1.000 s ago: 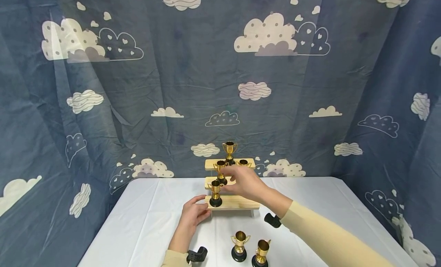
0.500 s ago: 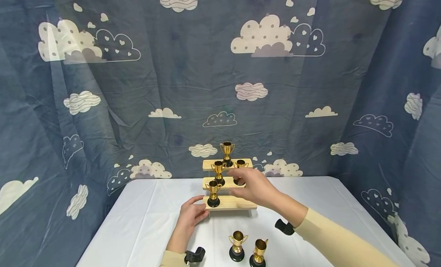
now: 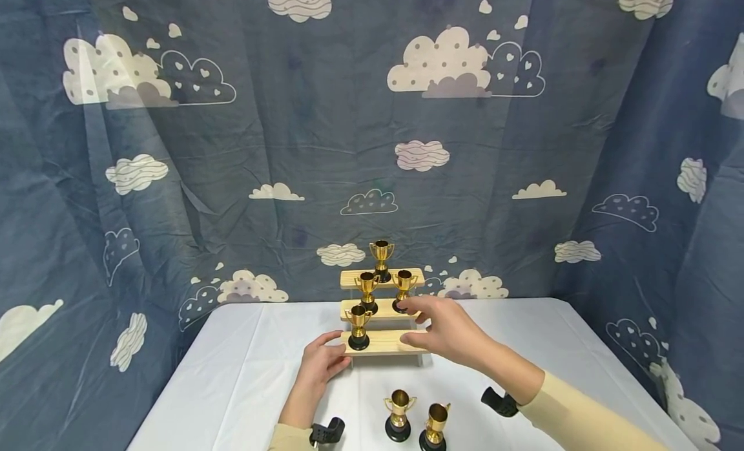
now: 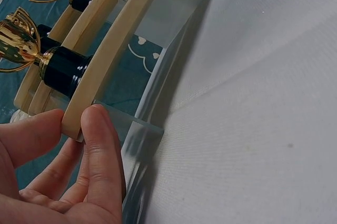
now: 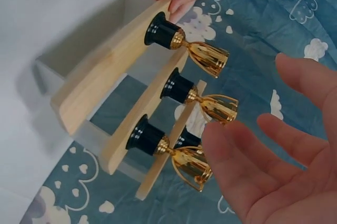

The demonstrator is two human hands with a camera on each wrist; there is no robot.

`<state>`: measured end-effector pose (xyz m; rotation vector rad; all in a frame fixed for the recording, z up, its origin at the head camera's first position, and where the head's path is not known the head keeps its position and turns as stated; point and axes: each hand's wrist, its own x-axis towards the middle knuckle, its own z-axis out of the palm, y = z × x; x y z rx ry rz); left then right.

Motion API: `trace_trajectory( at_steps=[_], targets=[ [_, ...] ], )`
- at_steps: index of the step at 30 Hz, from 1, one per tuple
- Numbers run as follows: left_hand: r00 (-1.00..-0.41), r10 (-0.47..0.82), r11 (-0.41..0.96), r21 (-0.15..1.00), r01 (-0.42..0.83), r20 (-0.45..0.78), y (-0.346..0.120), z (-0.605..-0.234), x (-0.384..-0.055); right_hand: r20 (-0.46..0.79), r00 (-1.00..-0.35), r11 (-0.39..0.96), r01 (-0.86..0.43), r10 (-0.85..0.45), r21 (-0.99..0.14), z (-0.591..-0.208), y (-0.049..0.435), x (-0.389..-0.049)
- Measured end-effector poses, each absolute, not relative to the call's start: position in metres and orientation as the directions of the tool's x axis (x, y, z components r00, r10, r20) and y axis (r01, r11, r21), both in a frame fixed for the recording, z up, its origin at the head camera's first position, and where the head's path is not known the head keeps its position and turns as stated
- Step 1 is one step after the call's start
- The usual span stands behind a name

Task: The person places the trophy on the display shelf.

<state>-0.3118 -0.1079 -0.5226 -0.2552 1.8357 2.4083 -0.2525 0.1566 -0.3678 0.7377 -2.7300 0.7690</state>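
Observation:
A three-tier wooden display stand (image 3: pixel 395 342) stands on the white table. My left hand (image 3: pixel 318 367) pinches the left end of its lowest board between thumb and fingers, as the left wrist view shows. One gold trophy cup (image 3: pixel 358 323) with a black base is at the left of that board. The middle board bears a left trophy (image 3: pixel 367 287) and a right trophy (image 3: pixel 403 282). Another trophy (image 3: pixel 382 254) tops the stand. My right hand (image 3: pixel 444 328) is in front of the stand's right side, fingers apart, holding nothing. In the right wrist view its fingertips overlap the nearest cups.
Two more trophies, one upright trophy (image 3: pixel 398 412) and one beside it (image 3: pixel 435 425), stand on the white tablecloth (image 3: pixel 261 373) in front of the stand. A dark blue curtain (image 3: pixel 314 134) with cloud prints hangs behind and at both sides.
My right hand has drawn back rightward and toward me from the middle board, uncovering the right trophy there. My left hand keeps its grip on the lowest board.

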Motion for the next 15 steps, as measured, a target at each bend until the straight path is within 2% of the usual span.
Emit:
trace_trajectory(
  at_steps=[9, 15],
  targets=[
    [-0.98, -0.007, -0.271, 0.944, -0.189, -0.198, -0.109, -0.526, -0.312, 0.317, -0.852, 0.707, -0.524, -0.417, -0.475, -0.381, 0.172, -0.24],
    [-0.983, -0.009, -0.267, 0.947, -0.176, -0.185, -0.111, -0.526, -0.314, 0.286, -0.873, 0.699, -0.488, -0.396, -0.523, -0.388, 0.182, -0.231]
  ],
)
